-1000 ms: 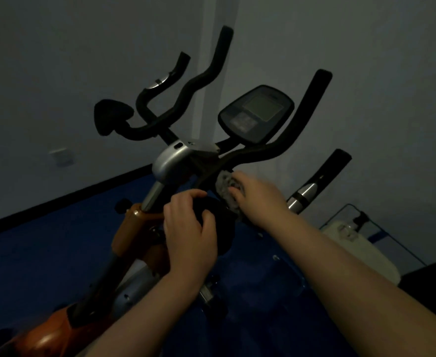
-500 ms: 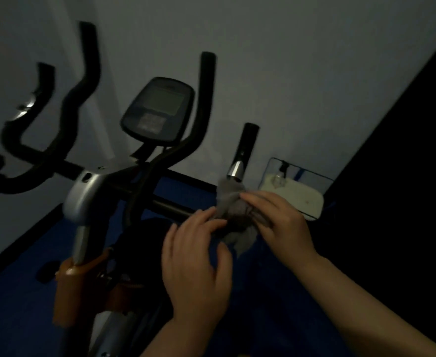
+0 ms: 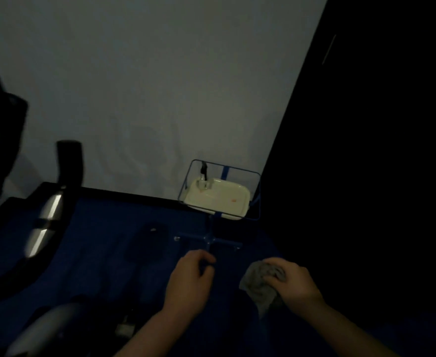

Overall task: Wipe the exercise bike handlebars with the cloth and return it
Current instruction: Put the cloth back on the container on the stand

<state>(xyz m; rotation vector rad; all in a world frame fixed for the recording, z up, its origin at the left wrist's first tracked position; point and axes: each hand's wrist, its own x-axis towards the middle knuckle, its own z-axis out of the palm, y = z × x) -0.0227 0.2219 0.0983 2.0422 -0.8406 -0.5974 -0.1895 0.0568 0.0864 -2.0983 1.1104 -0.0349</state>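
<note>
Cloth, grey and nubbly, sits bunched in the right hand, whose fingers curl over its top while a crumpled fold hangs below the palm. The left hand floats beside it, a little apart, fingers loosely bent inward toward the thumb and holding nothing. Both hands are low in the picture above a deep blue floor with a soft matte look. Beyond them stands a thin blue wire rack, box-shaped with rounded corners, set on a slim post and a cross-shaped foot. A cream tray of smooth plastic, rectangular with rounded edges, lies in the rack, and a small dark clip hangs at its far rim. At the left edge the bike shows only in part and blurred: a curved black bar with a bright metal sleeve, a stubby black grip above it, and a rounded pale housing near the bottom. A plain grey wall fills the upper picture, and the right side is black shadow.
</note>
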